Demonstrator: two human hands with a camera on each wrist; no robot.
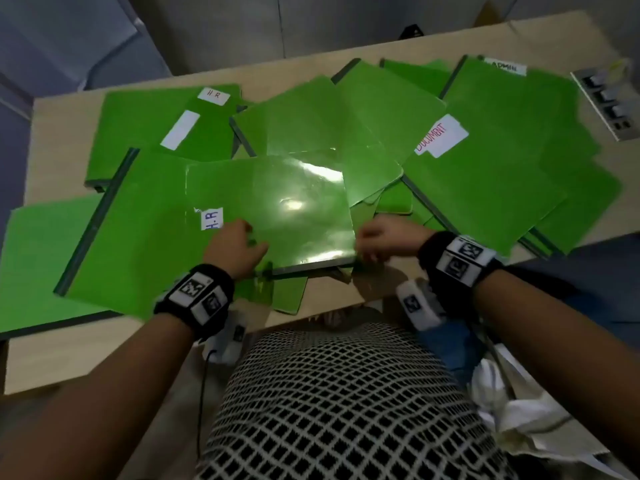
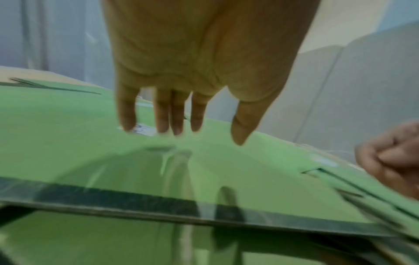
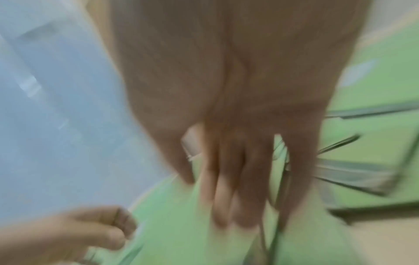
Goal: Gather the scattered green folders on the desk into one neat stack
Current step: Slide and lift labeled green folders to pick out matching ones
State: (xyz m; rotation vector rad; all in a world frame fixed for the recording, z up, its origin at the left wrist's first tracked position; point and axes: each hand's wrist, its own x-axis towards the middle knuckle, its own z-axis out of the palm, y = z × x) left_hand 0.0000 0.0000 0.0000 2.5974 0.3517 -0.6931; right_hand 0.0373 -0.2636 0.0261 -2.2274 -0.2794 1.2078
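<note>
Green glossy folder [image 1: 277,209] sits atop the scattered pile; our left hand [image 1: 235,245] hovers with fingers straight, our right hand [image 1: 384,242] seemingly pinches its corner.

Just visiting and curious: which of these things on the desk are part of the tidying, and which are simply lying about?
Part of the job:
- scattered green folders
- glossy folder under both hands
- left hand
- right hand
- desk

Lying about:
- grey socket panel
- white cloth

- Green folders [image 1: 381,109] lie scattered, overlapping, across the bench [image 1: 52,126]
- Left hand [image 1: 235,247] and right hand [image 1: 384,240] flank the glossy top folder [image 1: 277,202] — at its near corners
</note>
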